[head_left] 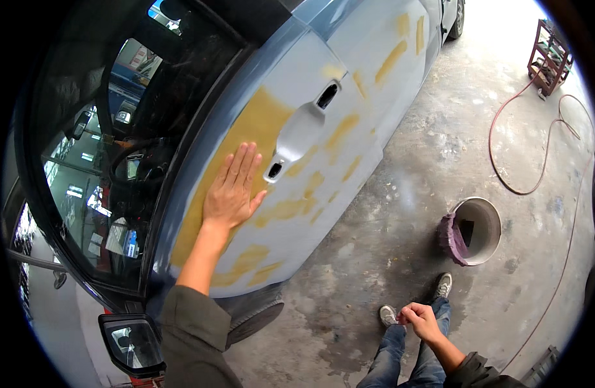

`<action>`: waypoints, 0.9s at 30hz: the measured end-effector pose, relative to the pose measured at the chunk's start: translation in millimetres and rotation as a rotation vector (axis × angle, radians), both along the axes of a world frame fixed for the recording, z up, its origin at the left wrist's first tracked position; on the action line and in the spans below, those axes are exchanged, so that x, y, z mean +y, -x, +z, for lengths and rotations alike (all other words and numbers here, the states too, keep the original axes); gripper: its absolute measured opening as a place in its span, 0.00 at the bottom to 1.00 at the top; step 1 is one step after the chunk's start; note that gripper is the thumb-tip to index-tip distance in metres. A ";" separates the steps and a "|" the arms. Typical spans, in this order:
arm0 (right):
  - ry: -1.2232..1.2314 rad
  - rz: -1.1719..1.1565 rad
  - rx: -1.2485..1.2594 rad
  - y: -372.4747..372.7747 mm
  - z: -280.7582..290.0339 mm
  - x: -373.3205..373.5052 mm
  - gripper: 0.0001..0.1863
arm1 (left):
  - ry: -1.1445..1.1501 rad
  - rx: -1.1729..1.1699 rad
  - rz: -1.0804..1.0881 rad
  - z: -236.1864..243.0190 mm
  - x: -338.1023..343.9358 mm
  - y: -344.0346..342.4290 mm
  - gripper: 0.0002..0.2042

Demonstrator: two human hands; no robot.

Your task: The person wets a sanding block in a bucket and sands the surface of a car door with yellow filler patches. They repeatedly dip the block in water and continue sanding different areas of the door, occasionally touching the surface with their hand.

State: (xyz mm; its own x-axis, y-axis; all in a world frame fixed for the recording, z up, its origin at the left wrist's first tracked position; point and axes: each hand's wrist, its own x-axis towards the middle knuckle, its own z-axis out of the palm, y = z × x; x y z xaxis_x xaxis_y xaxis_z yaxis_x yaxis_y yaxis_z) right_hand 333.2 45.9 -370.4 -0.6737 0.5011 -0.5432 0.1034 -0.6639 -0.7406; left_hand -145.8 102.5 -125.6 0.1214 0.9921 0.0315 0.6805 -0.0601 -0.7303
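Grey, yellow-patched car door (294, 191) noted at frame centre. Left hand (229, 197) laid flat and open on it; right hand (423, 321) half-curled, lower right, closure or grip not determinable. Surface apparently being checked by touch; light, even palm contact probably called for next.

Strong white light is coming in from the upper right, washing the floor (375, 233) there almost to white and fading toward the bottom. The door (297, 220) is catching it softly and evenly, while the wheel (255, 318) is sitting in shadow. The dark window (66, 169) is throwing back bright reflections. Fisheye distortion is bending edges toward a black rim, bluish fringing is showing at right, and the middle is looking sharp.
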 end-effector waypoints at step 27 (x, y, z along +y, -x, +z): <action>0.058 0.123 -0.093 11.8 -54.7 -48.4 0.15 | -0.296 -0.085 0.299 -73.5 -286.4 30.0 0.42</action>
State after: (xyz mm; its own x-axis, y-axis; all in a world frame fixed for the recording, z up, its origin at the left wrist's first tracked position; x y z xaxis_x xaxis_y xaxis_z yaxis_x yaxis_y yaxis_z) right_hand 321.3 -2.5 -425.1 -0.6738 0.3837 -0.6315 0.2529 -0.6832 -0.6850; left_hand -175.8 -183.9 -199.2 -0.1853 0.9299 0.3178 0.6949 0.3527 -0.6267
